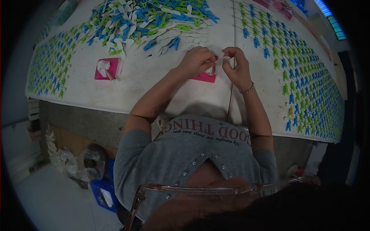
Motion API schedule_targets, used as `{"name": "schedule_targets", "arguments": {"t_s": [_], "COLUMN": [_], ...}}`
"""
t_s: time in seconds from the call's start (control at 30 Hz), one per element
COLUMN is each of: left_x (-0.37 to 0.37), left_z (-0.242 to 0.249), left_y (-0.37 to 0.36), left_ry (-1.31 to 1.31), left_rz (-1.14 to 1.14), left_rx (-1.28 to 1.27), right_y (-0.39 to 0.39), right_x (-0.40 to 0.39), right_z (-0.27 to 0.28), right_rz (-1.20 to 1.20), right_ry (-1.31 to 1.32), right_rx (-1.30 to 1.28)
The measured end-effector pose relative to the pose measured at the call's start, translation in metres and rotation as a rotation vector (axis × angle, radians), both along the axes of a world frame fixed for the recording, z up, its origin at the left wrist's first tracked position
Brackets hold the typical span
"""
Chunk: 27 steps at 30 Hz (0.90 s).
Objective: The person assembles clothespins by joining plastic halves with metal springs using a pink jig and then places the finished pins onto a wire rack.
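My left hand point(198, 61) is over a small pink holder point(207, 78), its fingers curled together near the holder's upper edge. What those fingers grip, if anything, is too small to make out. Just to the right, my right hand point(237, 71), with a beaded bracelet at the wrist, is curled with thumb and forefinger at a small white piece point(225, 58). This pale piece lies between the two hands and looks like a thin strip or clip half. A second pink holder point(112, 69) with crumpled white material sits further left.
A big heap of blue, green and white clothes pegs point(146, 19) covers the back of the white table point(154, 90). Rows of blue and green pegs point(304, 88) lie on the right, more pegs point(54, 61) on the left. Below left stands a blue crate point(104, 192).
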State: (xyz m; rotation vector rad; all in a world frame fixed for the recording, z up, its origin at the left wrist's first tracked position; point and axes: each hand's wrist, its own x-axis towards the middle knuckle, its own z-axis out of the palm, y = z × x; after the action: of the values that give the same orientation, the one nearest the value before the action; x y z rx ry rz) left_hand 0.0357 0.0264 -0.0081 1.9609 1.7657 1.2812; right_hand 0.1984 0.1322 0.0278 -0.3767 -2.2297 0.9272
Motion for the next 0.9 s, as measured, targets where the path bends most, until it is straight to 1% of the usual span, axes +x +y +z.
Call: {"name": "schedule_targets", "arguments": {"t_s": [0.03, 0.07, 0.13, 0.17, 0.23, 0.27, 0.33, 0.37, 0.43, 0.47, 0.5, 0.53, 0.57, 0.63, 0.67, 0.73, 0.9], "left_x": [0.0, 0.0, 0.0, 0.0, -0.001, -0.002, -0.007, -0.008, -0.007, -0.008, -0.01, -0.011, -0.012, -0.012, -0.014, -0.017, -0.014], "left_z": [-0.001, -0.003, -0.001, -0.001, -0.003, -0.003, 0.004, 0.007, 0.022, 0.026, 0.03, 0.031, 0.03, 0.027, 0.026, 0.024, -0.001], "left_y": [0.001, 0.0, -0.005, -0.007, -0.009, -0.011, -0.012, -0.013, -0.018, -0.019, -0.02, -0.02, -0.021, -0.021, -0.023, -0.028, -0.023], "left_ry": [-0.021, -0.022, -0.253, -0.254, -0.377, -0.379, -0.275, -0.275, -0.279, -0.282, -0.271, -0.259, -0.26, -0.27, -0.27, -0.161, -0.177], "left_rz": [0.018, 0.022, 0.027, 0.032, 0.015, 0.018, 0.016, 0.018, 0.061, 0.065, 0.045, 0.025, 0.027, 0.035, 0.032, 0.044, 0.046], "left_rx": [0.004, 0.007, -0.033, -0.032, -0.081, -0.082, 0.044, 0.046, 0.051, 0.053, 0.033, 0.014, 0.016, 0.046, 0.046, -0.038, -0.012], "right_y": [0.0, 0.001, 0.001, 0.0, -0.003, -0.004, -0.008, -0.009, -0.013, -0.015, -0.017, -0.018, -0.017, -0.013, -0.011, -0.007, 0.0], "right_x": [-0.002, -0.003, -0.006, -0.007, -0.011, -0.011, -0.013, -0.014, -0.014, -0.014, -0.015, -0.015, -0.015, -0.013, -0.011, -0.005, 0.005], "right_z": [-0.003, -0.007, -0.018, -0.025, -0.035, -0.038, -0.038, -0.037, -0.036, -0.034, -0.029, -0.027, -0.027, -0.031, -0.032, -0.033, -0.038], "right_rz": [0.035, 0.039, 0.092, 0.096, 0.108, 0.111, 0.09, 0.092, 0.043, 0.046, 0.046, 0.046, 0.048, 0.064, 0.061, 0.064, 0.044], "right_ry": [0.038, 0.037, 0.013, 0.011, -0.029, -0.032, -0.095, -0.096, -0.171, -0.174, -0.159, -0.142, -0.143, -0.128, -0.127, -0.182, -0.242], "right_rx": [-0.195, -0.191, -0.393, -0.393, -0.432, -0.433, -0.456, -0.453, -0.331, -0.33, -0.257, -0.183, -0.182, -0.031, -0.03, 0.003, 0.043]}}
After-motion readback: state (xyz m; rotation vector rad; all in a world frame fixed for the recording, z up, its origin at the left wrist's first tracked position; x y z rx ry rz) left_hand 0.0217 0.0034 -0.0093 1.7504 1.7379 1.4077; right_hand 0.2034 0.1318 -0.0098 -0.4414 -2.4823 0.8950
